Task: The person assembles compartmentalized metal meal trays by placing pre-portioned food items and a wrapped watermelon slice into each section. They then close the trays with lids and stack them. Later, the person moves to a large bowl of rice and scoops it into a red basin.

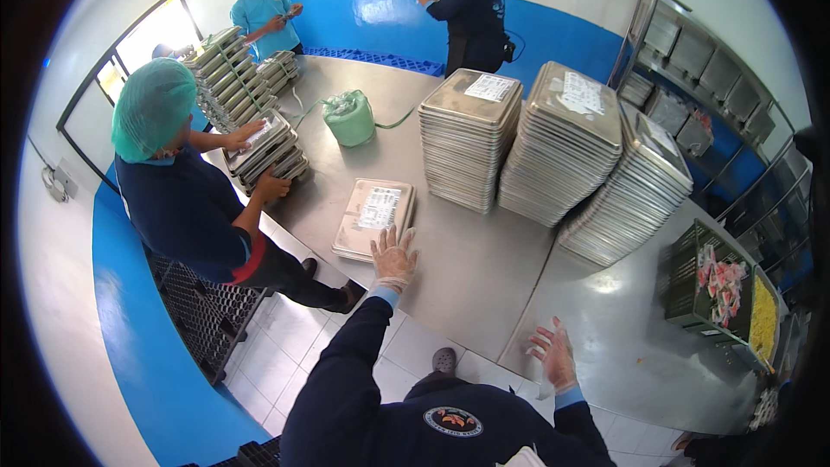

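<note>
My left hand, in a clear glove, is open with its fingers spread at the near edge of a short stack of lidded metal trays. A white printed label lies on the top lid. Whether my fingertips touch the lid, I cannot tell. My right hand, also gloved, is held open and holds nothing, over the front edge of the steel table. Beyond my hands rise three tall stacks of metal trays: a left one, a middle one and a right one.
A co-worker in a green hairnet handles a small tray stack at the left. Green twine sits mid-table. Two more people stand behind. Green crates with pink-and-white and yellow contents stand right, near a metal rack.
</note>
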### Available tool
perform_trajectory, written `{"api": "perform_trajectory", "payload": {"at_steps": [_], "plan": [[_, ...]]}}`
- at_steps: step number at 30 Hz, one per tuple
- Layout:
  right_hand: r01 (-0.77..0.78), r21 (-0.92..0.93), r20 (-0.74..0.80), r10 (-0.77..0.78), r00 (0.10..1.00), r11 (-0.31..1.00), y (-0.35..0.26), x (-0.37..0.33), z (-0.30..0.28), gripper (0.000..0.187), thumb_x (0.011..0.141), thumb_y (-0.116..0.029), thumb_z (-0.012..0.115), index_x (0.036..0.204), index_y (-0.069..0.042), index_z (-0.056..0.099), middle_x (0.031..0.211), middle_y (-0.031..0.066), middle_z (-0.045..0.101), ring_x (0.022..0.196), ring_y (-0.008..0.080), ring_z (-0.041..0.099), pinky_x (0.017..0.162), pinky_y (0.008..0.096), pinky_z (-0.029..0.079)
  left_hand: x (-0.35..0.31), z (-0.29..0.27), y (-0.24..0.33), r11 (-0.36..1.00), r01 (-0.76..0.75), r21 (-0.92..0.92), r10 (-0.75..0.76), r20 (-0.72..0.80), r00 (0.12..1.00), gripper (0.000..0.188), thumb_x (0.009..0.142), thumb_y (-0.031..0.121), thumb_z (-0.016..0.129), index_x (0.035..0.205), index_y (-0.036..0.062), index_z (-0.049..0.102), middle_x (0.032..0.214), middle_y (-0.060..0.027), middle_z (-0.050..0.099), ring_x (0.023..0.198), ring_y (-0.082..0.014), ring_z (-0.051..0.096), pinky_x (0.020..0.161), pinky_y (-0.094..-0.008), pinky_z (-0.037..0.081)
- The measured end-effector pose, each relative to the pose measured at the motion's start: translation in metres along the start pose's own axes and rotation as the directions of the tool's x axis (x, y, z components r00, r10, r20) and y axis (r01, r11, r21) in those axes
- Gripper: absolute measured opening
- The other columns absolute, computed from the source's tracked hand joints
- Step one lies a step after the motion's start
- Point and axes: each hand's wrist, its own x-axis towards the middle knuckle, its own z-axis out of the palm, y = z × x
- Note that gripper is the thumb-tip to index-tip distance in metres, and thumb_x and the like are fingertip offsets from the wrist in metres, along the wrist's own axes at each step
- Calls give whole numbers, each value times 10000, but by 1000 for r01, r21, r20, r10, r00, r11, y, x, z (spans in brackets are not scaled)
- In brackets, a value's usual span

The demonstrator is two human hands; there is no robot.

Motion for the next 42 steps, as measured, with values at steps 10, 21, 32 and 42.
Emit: {"api": "perform_trajectory", "payload": {"at_steps": [10, 21, 32, 42], "plan": [[749, -253, 270, -699, 662, 612, -96, -127, -19, 906, 1010, -697, 429, 1586, -9, 305, 1472, 209, 527, 1393, 313, 474, 1223, 464, 255, -226, -28, 333, 164, 982, -88, 872, 478, -103, 690, 1042, 463, 569, 1585, 104, 338, 1549, -188, 451, 1368, -381, 512, 1078, -575, 483], [805, -424, 368, -733, 572, 415, -113, -268, -104, 674, 960, -506, 653, 1420, -26, 538, 1263, 189, 683, 1249, 305, 630, 1265, 548, 167, -367, -79, 447, 22, 971, -239, 997, 74, -4, 390, 998, 181, 650, 1336, 14, 550, 1319, -144, 629, 1185, -277, 648, 1026, -471, 550], [850, -234, 259, -812, 523, 473, -115, -275, -104, 583, 941, -336, 708, 1422, -44, 555, 1326, 216, 647, 1275, 341, 612, 1225, 527, 294, -391, -100, 452, 215, 919, -330, 888, 458, -43, 323, 990, 210, 668, 1251, 37, 592, 1159, -81, 685, 1107, -215, 679, 952, -432, 592], [949, -238, 595, -742, 309, 205, -130, -258, -93, 587, 935, -313, 735, 1444, -89, 548, 1428, 200, 573, 1369, 369, 530, 1207, 565, 309, -384, -119, 445, -88, 945, -314, 984, 121, 132, 561, 921, 207, 767, 1398, 55, 513, 1320, -86, 624, 1232, -213, 609, 1047, -386, 527]]}}
